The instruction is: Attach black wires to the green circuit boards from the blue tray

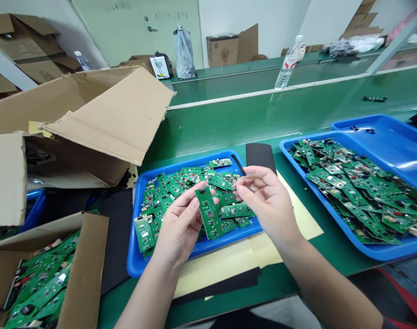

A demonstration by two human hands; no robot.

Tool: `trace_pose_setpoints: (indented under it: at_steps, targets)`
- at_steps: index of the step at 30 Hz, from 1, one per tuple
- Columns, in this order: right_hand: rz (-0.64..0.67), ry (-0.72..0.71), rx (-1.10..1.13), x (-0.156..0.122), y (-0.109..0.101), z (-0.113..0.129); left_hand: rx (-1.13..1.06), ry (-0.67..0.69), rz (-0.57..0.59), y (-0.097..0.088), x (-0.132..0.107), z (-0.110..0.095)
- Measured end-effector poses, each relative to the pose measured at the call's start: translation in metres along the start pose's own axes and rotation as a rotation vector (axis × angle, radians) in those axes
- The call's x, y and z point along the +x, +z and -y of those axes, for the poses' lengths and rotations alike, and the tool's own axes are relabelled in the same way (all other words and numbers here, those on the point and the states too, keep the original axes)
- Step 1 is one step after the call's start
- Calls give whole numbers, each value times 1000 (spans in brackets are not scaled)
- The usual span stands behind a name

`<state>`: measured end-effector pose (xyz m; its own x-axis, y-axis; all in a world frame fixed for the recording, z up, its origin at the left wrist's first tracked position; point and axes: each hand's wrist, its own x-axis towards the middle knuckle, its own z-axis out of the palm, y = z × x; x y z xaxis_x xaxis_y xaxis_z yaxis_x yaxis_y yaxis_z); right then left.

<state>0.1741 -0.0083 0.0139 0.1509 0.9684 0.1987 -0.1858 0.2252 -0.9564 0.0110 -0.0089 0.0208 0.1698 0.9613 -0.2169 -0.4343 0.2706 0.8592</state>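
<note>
Downward, looks across a green desk [335, 253] at a blue tray [134, 265] heaped with circuit boards [174, 187]; above it, holds, in a pinching left hand [179, 224] and a nearly closed right hand [270, 205], one green board [210, 214] and a thin black strip [238, 164] respectively.

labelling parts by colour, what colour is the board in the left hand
The board in the left hand is green, clearest in the head view.

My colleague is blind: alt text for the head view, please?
A left hand holds a green circuit board, a right hand a thin black strip, over a blue tray of boards. Another tray of boards lies right, a cardboard box of boards left.
</note>
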Motion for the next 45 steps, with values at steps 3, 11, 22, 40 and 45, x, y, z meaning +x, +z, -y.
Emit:
trace_pose_setpoints:
  at_steps: [3,11,22,40,45]
  targets:
    - [-69,-57,-137,11,-12,3,-29,-16,16,0,-1,1]
    - [-236,-250,-905,-5,-87,-12,-71,3,125,-1,-9,-1]
    - [-81,-392,-1468,-55,-131,-56,-84,-7,216,1,-11,-1]
    - [224,-120,-1334,-42,-152,-39,-92,70,419,-1,-17,0]
    - [157,138,-1166,-35,-144,-30,-79,76,448,0,-18,-1]
